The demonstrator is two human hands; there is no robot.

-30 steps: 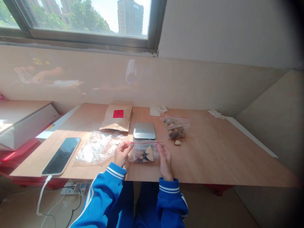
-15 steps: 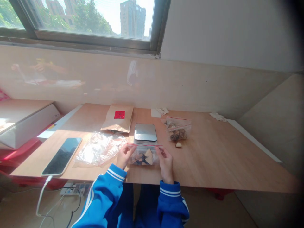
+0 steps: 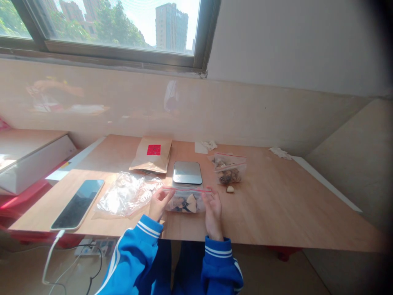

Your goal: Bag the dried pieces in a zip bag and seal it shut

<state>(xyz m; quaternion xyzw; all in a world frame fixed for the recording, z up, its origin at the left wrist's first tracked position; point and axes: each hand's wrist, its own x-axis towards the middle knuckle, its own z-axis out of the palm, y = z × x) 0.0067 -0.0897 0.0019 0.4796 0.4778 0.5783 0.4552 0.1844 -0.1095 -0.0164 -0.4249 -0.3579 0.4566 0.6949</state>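
A clear zip bag (image 3: 187, 202) with a red seal strip holds several dried slices, pale and dark-edged, near the table's front edge. My left hand (image 3: 159, 202) pinches its top left corner. At the top right corner, my right hand (image 3: 213, 209) grips the bag between thumb and fingers. Just behind the bag lies a small digital scale (image 3: 187, 172) with a bare metal plate. To the right of the scale stands another zip bag (image 3: 229, 169) full of similar slices, and one loose slice (image 3: 230, 189) lies in front of it.
Crumpled clear plastic bags (image 3: 124, 194) lie left of my hands, beside a phone (image 3: 78, 204) with a white cable. A brown paper pouch (image 3: 152, 157) with a red label lies behind them. Pale scraps (image 3: 210, 145) are along the table's back edge, below the wall.
My right hand has turned and its fingers have shifted along the bag's right corner. My left hand keeps its pinch. The view has moved slightly.
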